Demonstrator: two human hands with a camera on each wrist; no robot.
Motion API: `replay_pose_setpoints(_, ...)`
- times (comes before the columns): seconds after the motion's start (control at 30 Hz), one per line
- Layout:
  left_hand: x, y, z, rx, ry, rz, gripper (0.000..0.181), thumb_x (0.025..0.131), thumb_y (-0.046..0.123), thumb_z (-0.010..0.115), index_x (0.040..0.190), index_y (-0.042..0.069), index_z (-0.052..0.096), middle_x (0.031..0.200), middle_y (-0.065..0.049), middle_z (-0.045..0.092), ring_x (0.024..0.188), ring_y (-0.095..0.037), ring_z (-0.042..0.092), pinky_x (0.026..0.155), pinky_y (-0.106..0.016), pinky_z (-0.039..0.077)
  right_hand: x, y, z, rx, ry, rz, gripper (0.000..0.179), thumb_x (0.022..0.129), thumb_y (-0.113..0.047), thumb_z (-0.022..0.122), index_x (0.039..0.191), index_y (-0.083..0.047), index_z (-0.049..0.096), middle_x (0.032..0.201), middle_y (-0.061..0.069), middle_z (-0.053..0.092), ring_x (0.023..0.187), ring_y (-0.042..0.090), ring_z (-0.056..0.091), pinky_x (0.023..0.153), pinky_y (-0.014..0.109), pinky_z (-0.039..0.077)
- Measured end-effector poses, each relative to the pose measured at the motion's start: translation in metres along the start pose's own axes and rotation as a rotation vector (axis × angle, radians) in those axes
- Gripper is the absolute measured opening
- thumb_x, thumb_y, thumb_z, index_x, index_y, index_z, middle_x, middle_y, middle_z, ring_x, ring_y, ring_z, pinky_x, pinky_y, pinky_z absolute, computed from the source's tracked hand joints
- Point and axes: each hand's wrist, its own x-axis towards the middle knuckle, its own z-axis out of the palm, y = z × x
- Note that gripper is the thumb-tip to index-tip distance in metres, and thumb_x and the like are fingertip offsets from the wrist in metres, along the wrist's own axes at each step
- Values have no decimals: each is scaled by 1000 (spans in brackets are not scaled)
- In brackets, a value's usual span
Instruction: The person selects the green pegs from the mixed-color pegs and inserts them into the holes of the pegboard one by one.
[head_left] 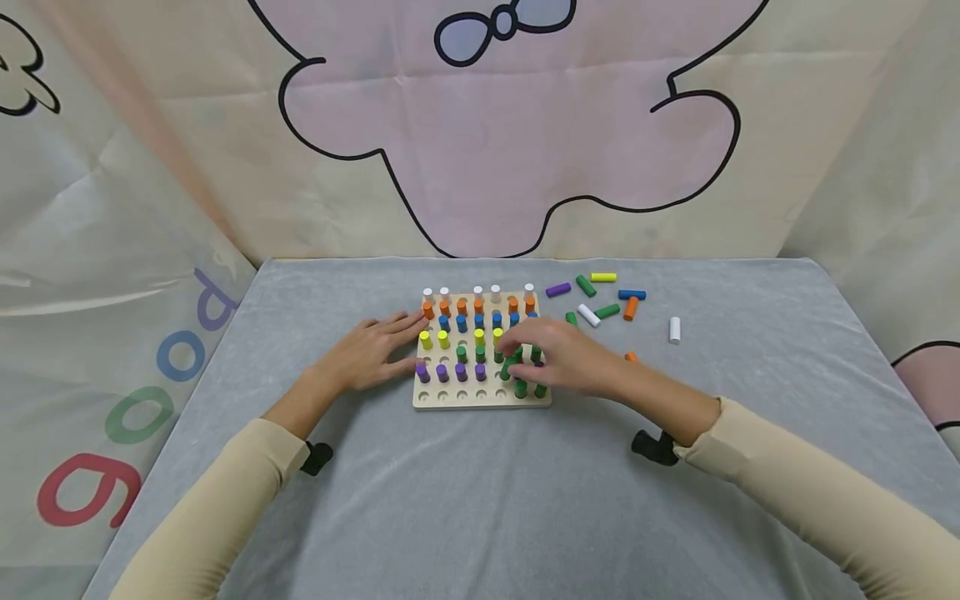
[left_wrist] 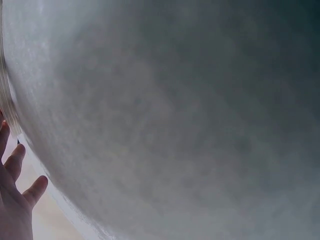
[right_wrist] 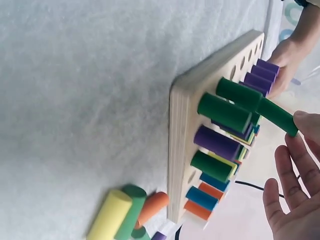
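Cloth, grey, lies before a printed backdrop; right fingers pinch a green peg, left fingers spread beside the pegboard.

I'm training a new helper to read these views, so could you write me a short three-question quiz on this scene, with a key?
1. Multiple choice: what colour is the pinched peg in the right grip?
A) yellow
B) green
C) white

2. True or false: in the head view, the loose pegs all lie to the left of the board.

3. Fill in the blank: in the head view, the loose peg farthest right on the cloth is ____.

Key:
1. B, green; the right wrist view shows it plainly.
2. False; they lie to the right.
3. White.
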Motion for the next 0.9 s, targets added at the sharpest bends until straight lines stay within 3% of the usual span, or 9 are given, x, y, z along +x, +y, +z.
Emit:
replay_pose_setpoints(0.33, 0, 0, 1, -4, -7, -5, 77, 98, 63, 44, 159, 20, 25, 164, -1, 22, 150, -29, 22, 111, -59, 30, -2, 0, 14, -19, -13, 12, 27, 87, -10, 77, 114, -8, 72, 106, -2, 72, 101, 15, 63, 94, 39, 49)
replay_pose_setpoints(0.63, 0, -1, 1, -5, 0, 0, 77, 98, 63, 45, 159, 20, 25, 164, -1, 23, 150, -29, 23, 111, -59, 30, -1, 0, 22, -23, -36, 33, 24, 90, -12, 74, 114, -11, 72, 106, -5, 71, 96, 15, 61, 85, 33, 50)
replay_pose_setpoints(0.9, -1, 0, 1, -3, -2, -5, 78, 97, 63, 45, 159, 20, 25, 164, -2, 23, 150, -29, 23, 111, -60, 30, -2, 3, 28, -1, -40, 37, 24, 90, -10, 74, 114, -11, 72, 106, -5, 70, 95, 14, 61, 86, 33, 50)
